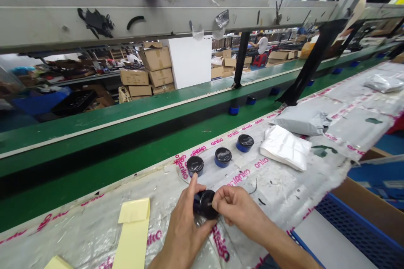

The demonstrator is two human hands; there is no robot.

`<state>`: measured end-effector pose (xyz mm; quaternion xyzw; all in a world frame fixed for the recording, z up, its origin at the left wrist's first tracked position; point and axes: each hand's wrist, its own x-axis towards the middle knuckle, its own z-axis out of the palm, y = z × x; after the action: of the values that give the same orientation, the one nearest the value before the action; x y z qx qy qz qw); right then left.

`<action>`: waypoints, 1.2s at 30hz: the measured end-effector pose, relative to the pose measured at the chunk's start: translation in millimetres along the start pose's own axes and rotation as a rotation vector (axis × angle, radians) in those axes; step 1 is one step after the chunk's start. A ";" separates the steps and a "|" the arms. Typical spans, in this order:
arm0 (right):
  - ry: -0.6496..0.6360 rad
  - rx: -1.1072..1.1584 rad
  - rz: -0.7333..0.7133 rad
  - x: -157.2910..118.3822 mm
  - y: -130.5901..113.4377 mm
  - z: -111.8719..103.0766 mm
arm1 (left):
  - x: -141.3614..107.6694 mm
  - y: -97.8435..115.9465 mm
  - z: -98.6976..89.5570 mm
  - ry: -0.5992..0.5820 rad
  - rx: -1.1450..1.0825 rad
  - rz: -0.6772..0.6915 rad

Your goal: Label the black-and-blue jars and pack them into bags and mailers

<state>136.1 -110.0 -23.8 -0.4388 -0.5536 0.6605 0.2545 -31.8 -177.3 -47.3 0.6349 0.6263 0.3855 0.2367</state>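
Note:
My left hand is wrapped round the side of a small round black device, tilted with its glossy disc-shaped face toward me. The thumb lies below it and the index finger reaches up past it. My right hand is closed in a pinch at the right edge of that face. What sits between these fingertips is too small to name. Beyond my hands, three similar devices with black tops and blue lower sides stand in a slanting row: a near one, a middle one and a far one.
Plastic sheeting with pink print covers the bench. A strip of yellow paper lies left, a folded white cloth and grey bag right. Behind runs a green conveyor carrying several devices. A metal beam crosses above; a person sits far off.

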 end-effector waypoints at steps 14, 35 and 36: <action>-0.035 0.003 -0.009 2.3 1.8 -3.0 | 0.0 0.3 -1.7 -0.023 -0.001 0.009; 0.041 -0.141 -0.058 2.0 7.3 0.4 | -0.4 0.5 -2.2 -0.031 0.008 0.021; 0.043 -0.142 -0.056 1.7 6.5 0.8 | 0.0 0.3 -2.1 -0.030 0.009 0.026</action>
<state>135.5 -110.6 -30.5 -0.4540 -0.6055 0.6027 0.2529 -33.2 -177.8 -45.9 0.6495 0.6162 0.3762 0.2384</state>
